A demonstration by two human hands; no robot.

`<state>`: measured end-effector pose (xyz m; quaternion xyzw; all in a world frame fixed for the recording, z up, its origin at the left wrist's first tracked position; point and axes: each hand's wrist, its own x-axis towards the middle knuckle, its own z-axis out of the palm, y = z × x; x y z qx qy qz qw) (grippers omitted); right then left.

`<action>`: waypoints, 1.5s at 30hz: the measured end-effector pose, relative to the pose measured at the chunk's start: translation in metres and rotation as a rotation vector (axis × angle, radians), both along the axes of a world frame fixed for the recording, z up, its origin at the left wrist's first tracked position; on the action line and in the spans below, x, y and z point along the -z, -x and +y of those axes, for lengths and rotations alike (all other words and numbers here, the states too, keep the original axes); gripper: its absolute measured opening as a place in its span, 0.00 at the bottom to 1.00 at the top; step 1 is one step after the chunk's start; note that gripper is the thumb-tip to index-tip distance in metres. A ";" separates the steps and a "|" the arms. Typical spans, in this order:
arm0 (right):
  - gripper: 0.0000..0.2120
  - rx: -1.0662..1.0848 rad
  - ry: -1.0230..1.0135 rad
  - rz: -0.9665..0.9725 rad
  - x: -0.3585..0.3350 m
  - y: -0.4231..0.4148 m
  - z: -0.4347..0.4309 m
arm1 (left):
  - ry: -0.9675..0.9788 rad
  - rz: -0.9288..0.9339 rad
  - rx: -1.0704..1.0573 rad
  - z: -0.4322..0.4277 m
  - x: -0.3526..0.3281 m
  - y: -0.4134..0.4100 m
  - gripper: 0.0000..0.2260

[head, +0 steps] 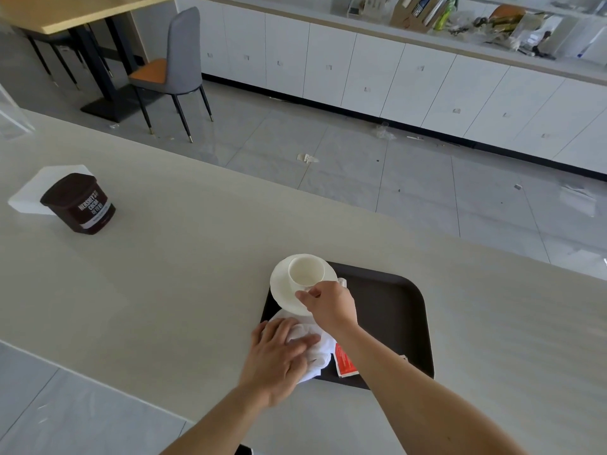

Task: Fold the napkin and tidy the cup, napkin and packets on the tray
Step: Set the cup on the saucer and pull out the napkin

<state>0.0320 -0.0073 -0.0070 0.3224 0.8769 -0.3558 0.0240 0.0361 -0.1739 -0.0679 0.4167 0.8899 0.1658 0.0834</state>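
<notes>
the left hand [279,353] lies flat with fingers straight and a little spread, pressing on the crumpled white cloth napkin [320,354]. the napkin sits bunched at the near left corner of the dark brown rounded plastic tray [397,310] and spills slightly over its edge. the right hand [331,303] reaches across above it, thumb and fingers curled into a narrow pinch on the near side of the white ceramic cup [306,270] — probably on its handle, though the fingers hide that. the cup stands on a round white saucer [281,292] at the tray's far left corner, and the saucer's rim hangs out over the pale stone counter [180,274]. a flat red paper packet [344,361] lies on the tray just beside the napkin, partly under the right forearm. a pale corner showing past the forearm may be a second packet.

the step in hand looks like clearing the cup away so the napkin can be spread; the napkin is not yet folded and the packets are loose. next, the cup and saucer want shifting fully onto the tray's open right side — lifted level so the cup does not slide off the saucer. after that both hands are needed to flatten the napkin and fold it.
</notes>
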 end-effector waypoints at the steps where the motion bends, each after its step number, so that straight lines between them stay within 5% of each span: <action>1: 0.19 -0.002 -0.004 -0.006 -0.001 0.000 0.000 | -0.005 0.001 -0.002 0.000 0.001 0.000 0.17; 7: 0.19 0.001 0.016 -0.009 -0.004 0.003 -0.004 | -0.005 0.023 -0.017 0.003 0.001 -0.005 0.24; 34: 0.20 0.046 0.144 0.033 -0.006 -0.005 -0.004 | -0.015 0.025 -0.001 0.001 0.004 -0.006 0.23; 45: 0.07 0.135 0.015 0.220 -0.005 -0.057 0.014 | -0.072 0.041 -0.034 -0.001 -0.007 -0.006 0.23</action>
